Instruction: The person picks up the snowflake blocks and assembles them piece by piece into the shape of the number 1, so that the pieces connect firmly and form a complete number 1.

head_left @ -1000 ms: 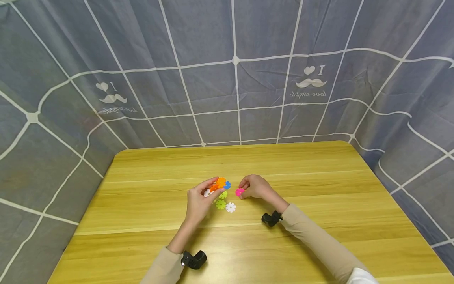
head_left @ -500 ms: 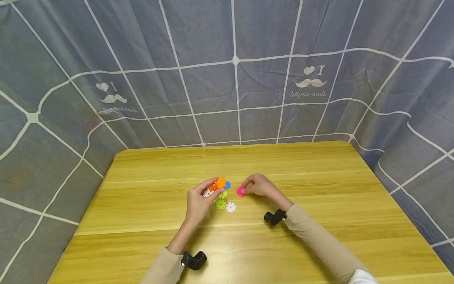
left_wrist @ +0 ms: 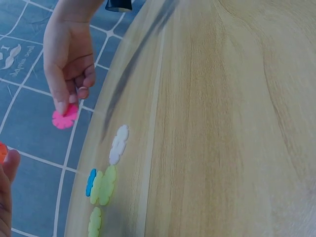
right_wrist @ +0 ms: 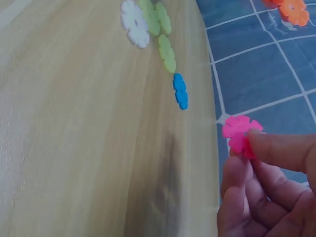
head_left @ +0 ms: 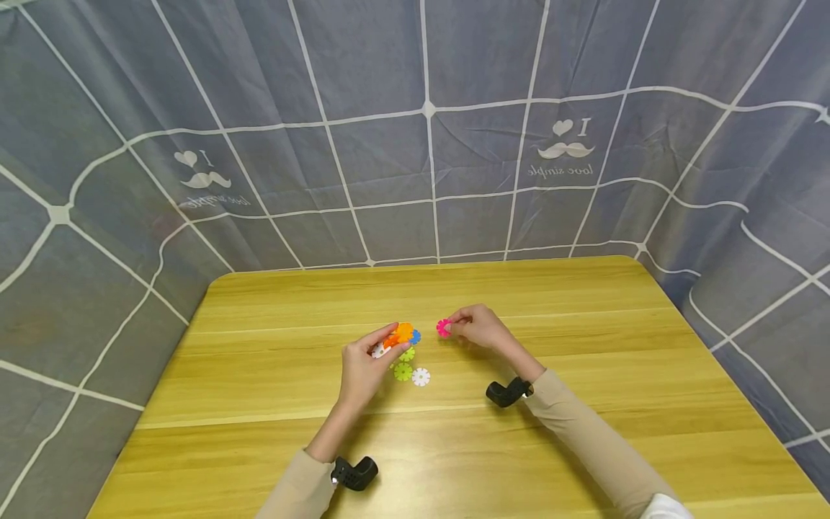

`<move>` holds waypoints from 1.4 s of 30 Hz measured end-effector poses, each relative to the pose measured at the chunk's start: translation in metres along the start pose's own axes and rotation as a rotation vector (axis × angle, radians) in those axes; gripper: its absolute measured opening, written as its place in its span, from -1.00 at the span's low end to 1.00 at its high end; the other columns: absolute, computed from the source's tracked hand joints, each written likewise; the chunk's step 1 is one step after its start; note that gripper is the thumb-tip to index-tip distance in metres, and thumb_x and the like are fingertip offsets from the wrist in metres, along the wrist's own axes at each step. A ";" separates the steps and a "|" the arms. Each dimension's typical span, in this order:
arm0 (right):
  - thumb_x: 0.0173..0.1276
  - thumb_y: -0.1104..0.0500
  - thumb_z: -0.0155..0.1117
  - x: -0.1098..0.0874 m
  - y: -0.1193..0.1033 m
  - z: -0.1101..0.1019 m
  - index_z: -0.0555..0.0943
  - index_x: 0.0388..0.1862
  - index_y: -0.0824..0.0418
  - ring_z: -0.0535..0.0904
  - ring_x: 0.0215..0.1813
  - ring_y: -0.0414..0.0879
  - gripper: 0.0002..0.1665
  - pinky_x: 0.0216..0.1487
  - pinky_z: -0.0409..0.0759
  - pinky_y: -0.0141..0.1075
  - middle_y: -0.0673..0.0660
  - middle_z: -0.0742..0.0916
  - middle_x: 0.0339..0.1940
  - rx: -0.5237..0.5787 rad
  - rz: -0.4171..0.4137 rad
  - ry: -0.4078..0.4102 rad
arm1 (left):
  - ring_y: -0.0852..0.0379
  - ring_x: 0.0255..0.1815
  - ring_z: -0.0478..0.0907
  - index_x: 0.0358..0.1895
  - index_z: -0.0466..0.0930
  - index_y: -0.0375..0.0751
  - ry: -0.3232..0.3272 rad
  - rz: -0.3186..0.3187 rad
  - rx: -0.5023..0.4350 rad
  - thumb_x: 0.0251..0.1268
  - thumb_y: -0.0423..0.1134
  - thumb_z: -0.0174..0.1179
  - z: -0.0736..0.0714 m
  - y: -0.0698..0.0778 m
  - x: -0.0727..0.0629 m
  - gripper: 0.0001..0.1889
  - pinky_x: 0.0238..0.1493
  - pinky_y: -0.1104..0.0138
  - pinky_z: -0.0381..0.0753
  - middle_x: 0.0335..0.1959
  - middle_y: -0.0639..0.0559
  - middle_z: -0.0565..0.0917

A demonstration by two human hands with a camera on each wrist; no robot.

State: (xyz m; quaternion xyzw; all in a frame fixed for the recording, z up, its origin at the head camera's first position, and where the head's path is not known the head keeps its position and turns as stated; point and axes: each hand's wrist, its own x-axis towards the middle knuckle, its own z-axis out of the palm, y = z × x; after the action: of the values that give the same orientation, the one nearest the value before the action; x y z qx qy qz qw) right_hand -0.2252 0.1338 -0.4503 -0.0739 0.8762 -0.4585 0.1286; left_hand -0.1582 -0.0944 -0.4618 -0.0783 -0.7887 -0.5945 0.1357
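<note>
Going off the blue notched disc (head_left: 416,336) on the table (head_left: 454,447): right hand (head_left: 481,329) is to its right, thumb and fingertips nearly closed, pinching the edge of a pink flower disc (right_wrist: 238,128) above the table. Left hand (head_left: 364,371) is to its left, half curled, pinching an orange disc (head_left: 405,331) and, pretty sure, a red-orange disc (head_left: 391,342); can't tell if those two are joined. Some lime-green discs (head_left: 403,371) and a white disc (head_left: 421,376) lie nearer the person than the blue one. My read: the step in hand is handling the pink piece in mid-air, apart from everything else. Next move probably calls for a light pinch, notches uncovered, and a steady left hand.
</note>
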 end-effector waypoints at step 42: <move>0.36 0.34 0.21 -0.021 -0.034 0.015 0.64 -0.09 0.42 0.56 -0.42 -0.17 -0.79 -0.36 0.63 -0.27 0.34 0.73 -0.25 0.123 -0.370 0.054 | 0.05 -0.07 0.68 0.00 0.70 -0.18 -0.066 -0.067 -0.035 0.07 -0.17 0.42 0.004 0.005 -0.002 -0.62 -0.21 0.51 0.63 -0.05 -0.14 0.72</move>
State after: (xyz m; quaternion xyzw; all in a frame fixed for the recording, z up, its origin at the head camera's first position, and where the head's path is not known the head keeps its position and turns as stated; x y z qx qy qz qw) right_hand -0.2003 0.1076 -0.4271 -0.2134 0.8212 -0.5287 0.0230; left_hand -0.1549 -0.0886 -0.4586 -0.0737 -0.7845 -0.6094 0.0879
